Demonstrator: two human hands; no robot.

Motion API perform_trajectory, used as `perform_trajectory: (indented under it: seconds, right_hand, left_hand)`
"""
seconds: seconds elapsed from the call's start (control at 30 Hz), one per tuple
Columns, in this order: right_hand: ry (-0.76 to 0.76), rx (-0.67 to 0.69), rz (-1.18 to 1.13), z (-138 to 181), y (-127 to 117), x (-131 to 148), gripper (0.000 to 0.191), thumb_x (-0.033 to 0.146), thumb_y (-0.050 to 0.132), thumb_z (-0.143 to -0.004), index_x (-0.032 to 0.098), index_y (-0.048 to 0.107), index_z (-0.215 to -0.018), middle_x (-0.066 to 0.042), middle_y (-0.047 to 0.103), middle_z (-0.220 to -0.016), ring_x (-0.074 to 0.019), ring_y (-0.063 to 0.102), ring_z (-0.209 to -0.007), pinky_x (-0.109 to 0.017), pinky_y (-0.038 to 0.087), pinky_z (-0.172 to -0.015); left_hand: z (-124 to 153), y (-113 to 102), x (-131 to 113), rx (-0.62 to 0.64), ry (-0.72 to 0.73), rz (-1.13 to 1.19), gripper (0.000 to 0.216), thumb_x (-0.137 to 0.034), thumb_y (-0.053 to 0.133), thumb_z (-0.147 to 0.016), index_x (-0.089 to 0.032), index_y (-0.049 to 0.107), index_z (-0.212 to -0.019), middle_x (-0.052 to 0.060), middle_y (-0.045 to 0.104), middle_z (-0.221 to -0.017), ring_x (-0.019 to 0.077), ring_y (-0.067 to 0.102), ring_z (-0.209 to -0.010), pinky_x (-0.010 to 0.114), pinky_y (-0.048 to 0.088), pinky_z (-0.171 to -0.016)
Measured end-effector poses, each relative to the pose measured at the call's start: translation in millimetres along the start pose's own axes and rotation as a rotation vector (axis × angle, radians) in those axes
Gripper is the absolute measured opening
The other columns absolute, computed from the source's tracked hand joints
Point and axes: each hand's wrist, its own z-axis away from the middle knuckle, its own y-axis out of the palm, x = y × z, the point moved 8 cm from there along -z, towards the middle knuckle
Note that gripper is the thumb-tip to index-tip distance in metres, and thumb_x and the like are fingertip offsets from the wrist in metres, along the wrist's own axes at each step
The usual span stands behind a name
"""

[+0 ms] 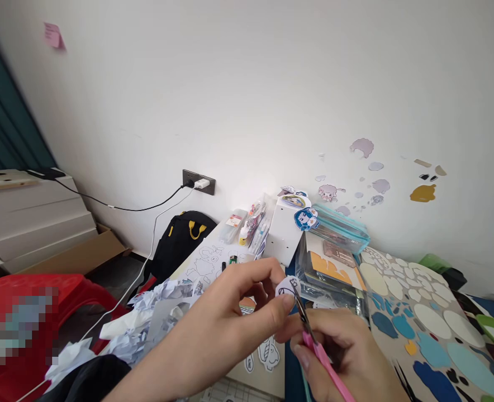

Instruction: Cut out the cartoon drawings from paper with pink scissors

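Between thumb and fingers, my left hand (pixel 238 321) pinches a small white paper piece (pixel 286 286) printed with black lines. My right hand (pixel 341 352) grips pink-handled scissors (pixel 320 350), whose dark curved blades touch the paper's right edge. Below my hands lie paper cutouts with line drawings, among them a striped-maned animal cutout (pixel 269 354). Part of another cutout with orange and green stripes shows behind my left hand. My left hand hides some of the table under it.
Crumpled paper scraps (pixel 158 310) pile up at left beside a red stool (pixel 54 296). A tan board (pixel 429 329) with blue and cream cut shapes lies at right, tweezers (pixel 404 382) near its front. Behind stand a white box (pixel 283 229) and a teal-edged pouch (pixel 339 226).
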Motion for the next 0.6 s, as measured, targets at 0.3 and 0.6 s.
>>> perform_trajectory:
  seconds: [0.3,0.6]
  right_hand:
    - [0.011,-0.032,0.136,1.0,-7.2,2.9,0.024,0.016,0.054,-0.074,0.021,0.076,-0.081,0.000,0.058,-0.060,-0.0144,0.051,-0.051,-0.021,0.040,-0.048]
    - [-0.059,-0.044,0.140,-0.3,-6.6,14.9,0.027,0.017,0.049,-0.069,0.017,0.077,-0.071,0.003,0.042,-0.048,-0.0113,0.037,-0.042,-0.021,0.030,-0.039]
  left_hand:
    - [2.4,-2.8,-6.6,0.023,0.012,-0.137,0.022,-0.033,0.050,-0.095,-0.022,0.052,-0.076,-0.004,0.061,-0.075,0.0149,0.051,-0.074,0.028,0.039,-0.069]
    - [1.8,-2.7,-7.3,0.038,0.018,-0.171,0.024,-0.036,0.048,-0.096,-0.022,0.054,-0.076,-0.004,0.062,-0.076,0.0155,0.053,-0.076,0.028,0.039,-0.070]
